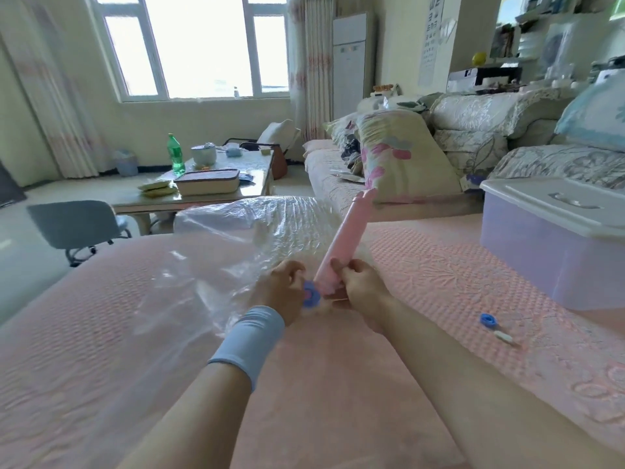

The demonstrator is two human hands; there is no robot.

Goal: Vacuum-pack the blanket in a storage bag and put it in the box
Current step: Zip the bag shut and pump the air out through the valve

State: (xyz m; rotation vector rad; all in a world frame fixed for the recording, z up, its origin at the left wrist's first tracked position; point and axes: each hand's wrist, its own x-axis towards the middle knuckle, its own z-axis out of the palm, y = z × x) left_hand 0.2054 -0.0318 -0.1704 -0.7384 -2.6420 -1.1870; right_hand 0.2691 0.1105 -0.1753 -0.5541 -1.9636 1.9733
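The right hand (363,287) grips the stiff pump (348,238) low, while the left hand (284,294) pinches the probably slippery storage bag (220,252) beside its valve (311,296).

Daylight poured through the window (199,45), blown out to white. The room below it was evenly bright, shadows soft and faint. Glare streaked the clear storage bag (203,252). Far from the window, frame edges bowed and blurred.

Bare forearms — light-blue wristband (248,336) on left wrist, none on right.
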